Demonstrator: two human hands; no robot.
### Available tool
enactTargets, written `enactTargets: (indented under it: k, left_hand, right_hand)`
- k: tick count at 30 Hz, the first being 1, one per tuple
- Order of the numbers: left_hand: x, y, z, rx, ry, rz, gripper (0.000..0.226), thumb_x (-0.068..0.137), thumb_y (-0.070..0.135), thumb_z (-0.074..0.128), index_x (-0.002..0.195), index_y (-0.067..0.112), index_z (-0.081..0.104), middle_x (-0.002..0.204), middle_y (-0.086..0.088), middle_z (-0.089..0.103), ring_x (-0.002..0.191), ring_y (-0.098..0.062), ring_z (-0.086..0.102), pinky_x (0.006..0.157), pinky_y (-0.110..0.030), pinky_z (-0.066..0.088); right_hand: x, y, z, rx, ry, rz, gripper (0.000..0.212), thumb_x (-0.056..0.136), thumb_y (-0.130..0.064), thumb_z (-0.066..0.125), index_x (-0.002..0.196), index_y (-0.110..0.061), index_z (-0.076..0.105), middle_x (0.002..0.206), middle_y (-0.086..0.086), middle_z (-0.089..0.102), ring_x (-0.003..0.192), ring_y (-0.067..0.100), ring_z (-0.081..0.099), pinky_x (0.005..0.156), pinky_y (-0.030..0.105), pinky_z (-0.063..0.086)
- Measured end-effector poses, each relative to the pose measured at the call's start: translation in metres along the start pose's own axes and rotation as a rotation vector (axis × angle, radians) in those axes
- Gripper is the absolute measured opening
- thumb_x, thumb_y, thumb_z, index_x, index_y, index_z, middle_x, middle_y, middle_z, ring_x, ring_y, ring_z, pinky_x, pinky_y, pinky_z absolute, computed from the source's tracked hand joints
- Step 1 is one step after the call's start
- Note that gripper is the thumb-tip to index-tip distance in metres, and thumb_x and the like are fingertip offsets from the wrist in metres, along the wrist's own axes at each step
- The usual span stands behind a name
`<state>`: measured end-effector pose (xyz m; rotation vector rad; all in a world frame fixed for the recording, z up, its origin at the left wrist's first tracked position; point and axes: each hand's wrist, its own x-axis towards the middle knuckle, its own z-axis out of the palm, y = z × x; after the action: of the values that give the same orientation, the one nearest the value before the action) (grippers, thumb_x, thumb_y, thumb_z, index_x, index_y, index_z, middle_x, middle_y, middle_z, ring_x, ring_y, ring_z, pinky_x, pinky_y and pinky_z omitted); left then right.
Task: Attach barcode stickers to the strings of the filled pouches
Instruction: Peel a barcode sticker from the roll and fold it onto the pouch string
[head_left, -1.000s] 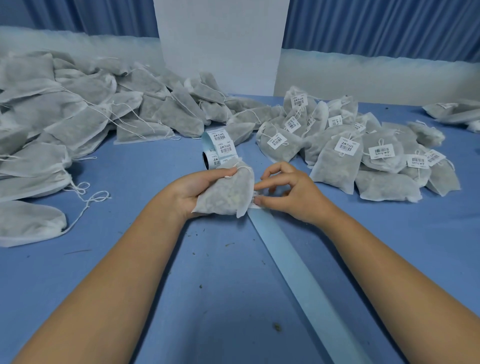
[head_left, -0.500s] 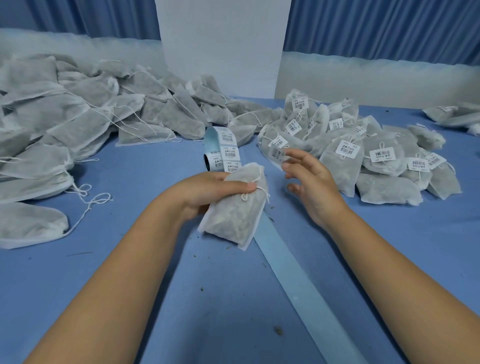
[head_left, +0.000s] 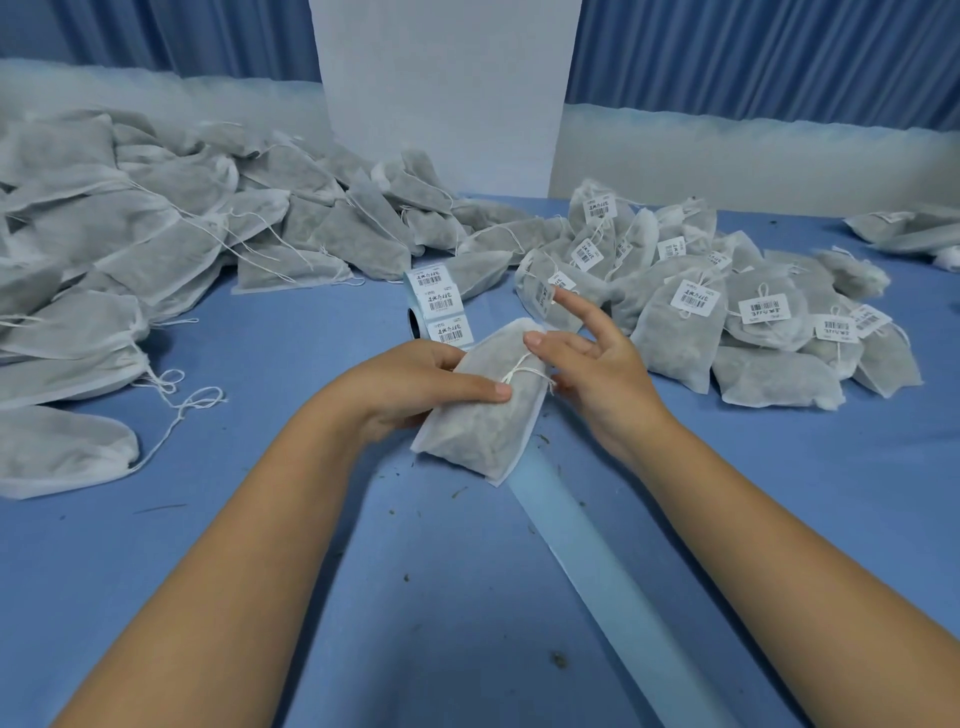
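In left hand (head_left: 415, 387), pouch (head_left: 485, 421), right hand (head_left: 597, 371) perhaps touching

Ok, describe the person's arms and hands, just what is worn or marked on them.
The left forearm and right forearm are bare as far as the frame shows: no sleeves. The left hand and right hand wear no gloves; no ring, watch or bracelet shows. The visible nails are short and plain.

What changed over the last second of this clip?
The right hand left the backing strip, lifted clear to the right, then came back to the pouch, fingers spread by its string. The left hand tilted the pouch. Left grip, sticker roll, unlabelled pile and labelled pile unchanged.
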<state>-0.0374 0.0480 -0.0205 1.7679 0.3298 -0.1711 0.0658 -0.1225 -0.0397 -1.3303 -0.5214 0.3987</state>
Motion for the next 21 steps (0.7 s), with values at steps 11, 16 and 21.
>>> enactTargets:
  k: [11, 16, 21]
  left_hand:
    - [0.008, -0.004, -0.008, 0.097, 0.201, -0.088, 0.026, 0.071, 0.038, 0.086, 0.057, 0.022, 0.07, 0.068, 0.004, 0.073, 0.058, -0.009, 0.066, 0.055, -0.021, 0.047]
    - [0.003, 0.0, -0.002, 0.113, 0.156, -0.081, 0.03, 0.069, 0.035, 0.087, 0.088, 0.014, 0.077, 0.087, -0.003, 0.078, 0.081, -0.018, 0.074, 0.08, -0.031, 0.055]
    - [0.0, 0.001, -0.001, 0.156, 0.128, -0.047, 0.036, 0.07, 0.034, 0.087, 0.098, 0.013, 0.078, 0.094, -0.003, 0.078, 0.095, -0.021, 0.073, 0.096, -0.039, 0.053]
  right_hand:
    - [0.005, -0.01, -0.008, -0.097, 0.014, -0.019, 0.008, 0.069, -0.034, 0.074, 0.07, -0.026, 0.076, 0.068, -0.003, 0.055, 0.061, 0.009, 0.043, 0.058, 0.022, 0.037]
    - [0.0, -0.004, -0.003, -0.286, -0.135, -0.026, 0.015, 0.082, -0.021, 0.074, 0.069, -0.027, 0.076, 0.072, -0.013, 0.068, 0.059, 0.0, 0.053, 0.056, 0.011, 0.042]
    - [-0.004, 0.002, 0.001, -0.435, -0.119, -0.108, 0.007, 0.085, -0.012, 0.075, 0.085, -0.018, 0.071, 0.066, -0.004, 0.049, 0.061, 0.005, 0.044, 0.063, 0.013, 0.039]
